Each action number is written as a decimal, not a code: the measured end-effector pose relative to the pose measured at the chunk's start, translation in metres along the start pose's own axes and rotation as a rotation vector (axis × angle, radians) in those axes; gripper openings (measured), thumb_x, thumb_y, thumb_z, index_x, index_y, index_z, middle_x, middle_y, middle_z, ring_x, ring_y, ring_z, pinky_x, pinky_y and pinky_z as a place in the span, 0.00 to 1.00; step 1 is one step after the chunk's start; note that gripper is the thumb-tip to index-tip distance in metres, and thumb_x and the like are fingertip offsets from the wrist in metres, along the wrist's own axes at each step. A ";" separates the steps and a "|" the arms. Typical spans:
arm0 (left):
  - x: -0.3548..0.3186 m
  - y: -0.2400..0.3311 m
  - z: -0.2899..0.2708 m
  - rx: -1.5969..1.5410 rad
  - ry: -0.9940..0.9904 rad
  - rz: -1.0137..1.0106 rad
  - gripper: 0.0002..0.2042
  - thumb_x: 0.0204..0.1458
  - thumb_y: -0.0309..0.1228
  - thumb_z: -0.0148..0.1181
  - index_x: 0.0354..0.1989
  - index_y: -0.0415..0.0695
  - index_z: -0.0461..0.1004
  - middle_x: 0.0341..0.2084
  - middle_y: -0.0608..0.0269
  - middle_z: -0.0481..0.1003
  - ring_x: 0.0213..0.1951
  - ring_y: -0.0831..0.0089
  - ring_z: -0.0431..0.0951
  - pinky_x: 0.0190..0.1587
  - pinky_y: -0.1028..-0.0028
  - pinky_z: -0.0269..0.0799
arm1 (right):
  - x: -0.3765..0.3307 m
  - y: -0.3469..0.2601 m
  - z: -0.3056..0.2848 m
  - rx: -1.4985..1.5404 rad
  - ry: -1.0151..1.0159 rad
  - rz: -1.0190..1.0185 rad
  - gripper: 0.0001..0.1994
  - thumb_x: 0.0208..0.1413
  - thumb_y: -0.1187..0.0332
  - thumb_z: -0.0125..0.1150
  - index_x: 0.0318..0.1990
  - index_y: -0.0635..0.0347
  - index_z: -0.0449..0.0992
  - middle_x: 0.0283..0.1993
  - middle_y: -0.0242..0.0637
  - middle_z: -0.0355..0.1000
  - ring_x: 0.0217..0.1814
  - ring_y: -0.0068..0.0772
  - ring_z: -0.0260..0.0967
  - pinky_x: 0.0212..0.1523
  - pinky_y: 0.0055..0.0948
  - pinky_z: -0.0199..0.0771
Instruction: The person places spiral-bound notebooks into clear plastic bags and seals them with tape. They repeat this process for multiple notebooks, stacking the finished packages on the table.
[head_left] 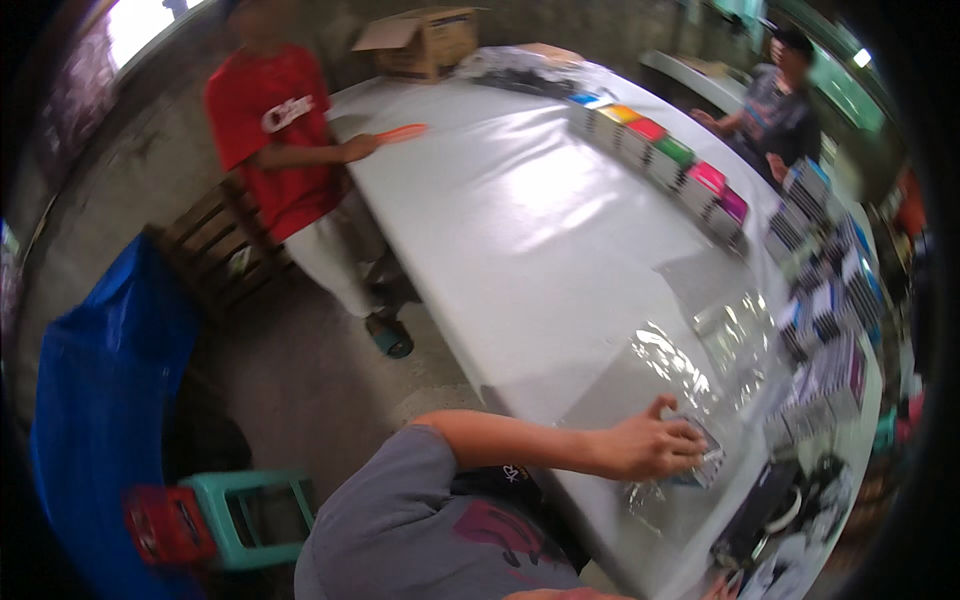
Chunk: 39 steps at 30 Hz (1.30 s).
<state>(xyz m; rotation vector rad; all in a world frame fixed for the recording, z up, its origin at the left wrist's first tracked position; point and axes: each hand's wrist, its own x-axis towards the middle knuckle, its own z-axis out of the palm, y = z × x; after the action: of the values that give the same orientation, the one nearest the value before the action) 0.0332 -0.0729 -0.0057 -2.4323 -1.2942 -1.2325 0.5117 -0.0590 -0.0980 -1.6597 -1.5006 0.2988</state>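
My left hand (655,446) reaches over the near end of the white table, its fingers curled down over a small greyish box (708,458). Most of the box is hidden under the fingers. Around it lies shiny clear plastic film (665,360), and more of it spreads toward the stacks on the right. Of my right hand (724,586) only a small part shows at the lower edge, beside a dark bundle with crumpled plastic (765,515); what its fingers do is hidden.
Small boxes with coloured tops (672,152) stand in a row along the far side of the white table (440,230). Stacked packs (822,385) line the right edge. A person in red (275,140) holds an orange object (402,133); another person (785,110) is opposite. A green stool (245,515) stands at left.
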 end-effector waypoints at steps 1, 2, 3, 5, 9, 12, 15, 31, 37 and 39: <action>0.001 0.008 0.004 -0.002 0.019 0.010 0.17 0.46 0.29 0.56 0.47 0.47 0.73 0.49 0.64 0.72 0.52 0.73 0.68 0.52 0.53 0.51 | 0.002 0.038 -0.014 -0.363 0.100 -0.159 0.20 0.53 0.59 0.54 0.48 0.62 0.73 0.42 0.48 0.72 0.41 0.40 0.70 0.43 0.40 0.69; 0.003 0.007 0.000 -0.020 0.029 0.036 0.17 0.46 0.29 0.56 0.47 0.46 0.73 0.48 0.64 0.72 0.52 0.72 0.68 0.52 0.54 0.52 | 0.003 0.067 -0.018 -0.623 0.205 -0.281 0.21 0.51 0.56 0.56 0.46 0.62 0.75 0.41 0.51 0.73 0.41 0.44 0.71 0.41 0.42 0.70; 0.002 0.007 -0.012 -0.013 0.041 0.038 0.16 0.46 0.29 0.55 0.47 0.45 0.73 0.48 0.64 0.72 0.51 0.72 0.69 0.52 0.56 0.53 | -0.002 0.098 -0.019 -0.840 0.307 -0.407 0.22 0.49 0.53 0.58 0.44 0.61 0.76 0.40 0.54 0.73 0.40 0.48 0.72 0.39 0.45 0.71; 0.004 0.012 -0.013 -0.010 0.056 0.050 0.16 0.46 0.28 0.55 0.46 0.44 0.73 0.47 0.63 0.72 0.50 0.71 0.69 0.51 0.59 0.55 | 0.013 0.081 -0.019 -0.730 0.235 -0.304 0.21 0.49 0.55 0.59 0.46 0.60 0.74 0.42 0.53 0.73 0.41 0.49 0.72 0.40 0.45 0.71; 0.005 0.012 -0.013 -0.032 0.033 -0.014 0.15 0.45 0.28 0.54 0.44 0.43 0.73 0.43 0.62 0.70 0.50 0.68 0.69 0.48 0.62 0.61 | 0.009 -0.060 -0.026 -0.555 0.022 -0.008 0.28 0.48 0.59 0.61 0.56 0.62 0.64 0.50 0.51 0.69 0.46 0.52 0.69 0.43 0.40 0.72; 0.005 0.012 -0.017 -0.006 0.010 -0.012 0.16 0.44 0.28 0.55 0.44 0.43 0.73 0.41 0.61 0.69 0.49 0.67 0.70 0.45 0.63 0.63 | 0.002 -0.120 -0.010 -0.429 -0.001 -0.064 0.28 0.50 0.62 0.59 0.59 0.61 0.62 0.50 0.47 0.70 0.45 0.50 0.70 0.41 0.38 0.73; 0.002 0.010 -0.017 0.007 0.028 -0.011 0.17 0.44 0.27 0.55 0.46 0.44 0.73 0.38 0.61 0.69 0.48 0.68 0.70 0.44 0.66 0.64 | 0.000 -0.164 0.026 -0.003 -0.075 -0.005 0.14 0.61 0.68 0.46 0.49 0.63 0.74 0.30 0.31 0.70 0.28 0.18 0.61 0.32 0.21 0.66; 0.009 0.004 -0.016 -0.235 0.123 -0.055 0.35 0.38 0.27 0.67 0.57 0.44 0.56 0.41 0.59 0.73 0.42 0.63 0.75 0.40 0.68 0.66 | -0.051 -0.327 0.133 0.983 -0.639 0.428 0.17 0.60 0.59 0.53 0.33 0.68 0.77 0.20 0.37 0.72 0.16 0.20 0.66 0.11 0.18 0.60; 0.007 0.002 -0.015 -0.141 0.063 -0.006 0.28 0.38 0.27 0.63 0.53 0.45 0.67 0.40 0.62 0.72 0.43 0.66 0.74 0.40 0.69 0.67 | -0.055 -0.324 0.138 1.043 -0.613 0.499 0.15 0.59 0.62 0.54 0.30 0.67 0.77 0.21 0.38 0.72 0.14 0.21 0.65 0.11 0.18 0.61; 0.007 0.003 -0.014 -0.098 0.049 -0.004 0.26 0.38 0.28 0.62 0.52 0.47 0.70 0.40 0.63 0.71 0.42 0.68 0.74 0.39 0.70 0.67 | -0.059 -0.321 0.139 1.096 -0.584 0.536 0.15 0.59 0.62 0.54 0.28 0.67 0.77 0.21 0.38 0.73 0.14 0.21 0.65 0.11 0.19 0.61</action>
<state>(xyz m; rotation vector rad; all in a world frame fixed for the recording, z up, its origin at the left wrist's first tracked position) 0.0289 -0.0764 0.0097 -2.4493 -1.2546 -1.3786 0.1799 -0.0811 0.0255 -1.0204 -0.8755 1.6689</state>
